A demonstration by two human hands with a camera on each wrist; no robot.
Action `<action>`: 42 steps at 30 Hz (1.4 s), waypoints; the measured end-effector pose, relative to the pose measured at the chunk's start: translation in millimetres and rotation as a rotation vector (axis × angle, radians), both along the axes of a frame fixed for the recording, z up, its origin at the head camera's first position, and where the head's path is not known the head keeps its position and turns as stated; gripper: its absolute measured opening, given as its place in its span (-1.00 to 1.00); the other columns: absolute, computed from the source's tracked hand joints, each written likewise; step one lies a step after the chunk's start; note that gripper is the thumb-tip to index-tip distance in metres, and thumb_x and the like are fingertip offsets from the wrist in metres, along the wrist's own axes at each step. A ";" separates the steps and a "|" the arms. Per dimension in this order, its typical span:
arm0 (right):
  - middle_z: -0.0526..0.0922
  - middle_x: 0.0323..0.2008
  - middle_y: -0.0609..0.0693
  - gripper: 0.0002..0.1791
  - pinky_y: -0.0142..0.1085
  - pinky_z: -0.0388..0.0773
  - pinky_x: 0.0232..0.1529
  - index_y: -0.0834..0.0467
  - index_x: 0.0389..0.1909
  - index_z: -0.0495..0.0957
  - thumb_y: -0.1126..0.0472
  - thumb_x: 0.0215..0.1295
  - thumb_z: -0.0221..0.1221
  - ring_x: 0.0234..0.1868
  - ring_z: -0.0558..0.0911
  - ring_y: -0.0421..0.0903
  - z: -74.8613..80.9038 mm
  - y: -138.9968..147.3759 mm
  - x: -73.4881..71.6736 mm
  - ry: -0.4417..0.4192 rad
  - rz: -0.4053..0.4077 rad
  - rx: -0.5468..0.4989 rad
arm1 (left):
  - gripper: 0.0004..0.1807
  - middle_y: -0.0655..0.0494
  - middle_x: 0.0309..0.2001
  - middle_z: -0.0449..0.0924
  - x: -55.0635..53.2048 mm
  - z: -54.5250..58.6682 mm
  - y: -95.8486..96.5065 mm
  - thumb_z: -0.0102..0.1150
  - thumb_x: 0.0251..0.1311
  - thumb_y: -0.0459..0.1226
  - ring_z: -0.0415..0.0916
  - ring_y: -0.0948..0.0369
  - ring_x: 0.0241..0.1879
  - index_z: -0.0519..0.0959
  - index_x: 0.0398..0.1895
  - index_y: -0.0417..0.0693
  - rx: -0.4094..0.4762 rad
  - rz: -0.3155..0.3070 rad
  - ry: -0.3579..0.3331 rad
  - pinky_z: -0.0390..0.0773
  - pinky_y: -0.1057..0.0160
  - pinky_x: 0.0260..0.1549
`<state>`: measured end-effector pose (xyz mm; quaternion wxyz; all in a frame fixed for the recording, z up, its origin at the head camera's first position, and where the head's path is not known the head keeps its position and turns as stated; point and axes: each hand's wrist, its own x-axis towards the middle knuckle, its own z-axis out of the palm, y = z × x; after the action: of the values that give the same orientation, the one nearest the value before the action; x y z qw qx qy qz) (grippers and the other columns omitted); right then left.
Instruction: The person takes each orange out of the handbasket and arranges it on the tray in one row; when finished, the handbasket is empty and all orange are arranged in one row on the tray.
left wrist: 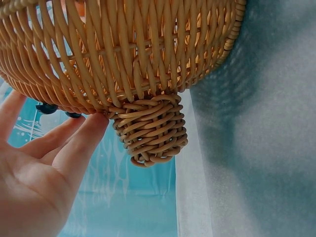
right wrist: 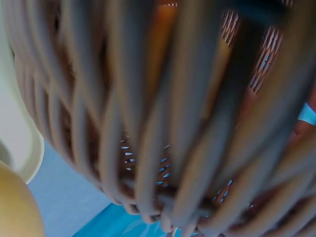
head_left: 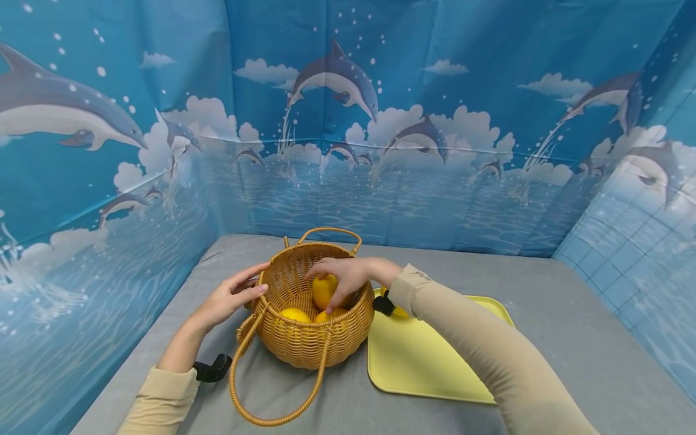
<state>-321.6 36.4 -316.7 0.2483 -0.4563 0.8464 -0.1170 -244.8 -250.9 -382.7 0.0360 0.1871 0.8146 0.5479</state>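
A round wicker basket point(head_left: 312, 347) stands upright on the grey surface, its looped handles folded out to front and back. Inside it my right hand point(head_left: 348, 278) holds a yellow fruit point(head_left: 323, 291), with thumb and fingers around it. More yellow fruits point(head_left: 295, 315) lie at the bottom of the basket. My left hand point(head_left: 225, 302) touches the basket's left side, fingers nearly straight. In the left wrist view, its fingertips point(left wrist: 96, 121) rest against the woven wall beside a short wicker foot point(left wrist: 153, 131). The right wrist view is mostly filled by basket weave point(right wrist: 143, 123).
A pale yellow tray point(head_left: 418, 362) lies to the right of the basket, partly under my right sleeve point(head_left: 478, 338). Another yellow fruit point(head_left: 400, 312) sits on it, mostly hidden by the wrist. A blue dolphin-print curtain point(head_left: 348, 187) encloses the surface at the back and sides.
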 end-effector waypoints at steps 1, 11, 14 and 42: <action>0.22 0.30 -0.02 -0.19 -0.17 0.29 0.18 -0.06 0.34 0.24 0.01 0.06 0.37 0.26 0.25 -0.07 -0.5 -0.5 -0.1 -0.002 -0.002 -0.002 | -0.39 -0.09 0.42 0.03 -0.1 0.0 0.0 0.05 0.33 -0.11 0.05 -0.16 0.34 0.20 0.42 0.08 -0.001 -0.001 0.004 0.27 -0.19 0.13; 0.23 0.29 -0.04 -0.26 -0.23 0.32 0.11 -0.06 0.30 0.31 -0.01 0.08 0.35 0.18 0.30 -0.13 -6.4 -4.0 1.0 0.012 0.009 0.010 | -0.39 -0.05 0.42 0.04 0.0 0.2 0.5 0.07 0.32 -0.11 0.04 -0.15 0.35 0.21 0.42 0.12 0.006 -0.002 -0.003 0.26 -0.19 0.14; 0.20 0.31 -0.02 -0.28 -0.17 0.26 0.19 0.00 0.31 0.31 0.03 0.12 0.33 0.24 0.25 -0.10 -6.1 -4.0 0.5 0.001 0.022 0.008 | -0.40 -0.06 0.42 0.04 -0.3 0.1 0.5 0.06 0.33 -0.12 0.04 -0.15 0.35 0.21 0.42 0.11 0.009 -0.005 -0.001 0.26 -0.19 0.14; 0.28 0.28 0.00 -0.37 -0.25 0.33 0.10 0.07 0.29 0.36 0.20 0.18 0.29 0.20 0.30 -0.06 -9.5 -9.5 -7.1 0.145 0.130 0.049 | -0.42 -0.07 0.42 0.04 -0.7 0.0 0.5 0.05 0.34 -0.16 0.01 -0.16 0.36 0.22 0.41 0.08 0.026 -0.017 0.004 0.21 -0.20 0.17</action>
<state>-328.7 26.9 -326.2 0.2048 -0.5113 0.8333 -0.0465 -245.5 -250.4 -382.7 0.0366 0.1958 0.8059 0.5575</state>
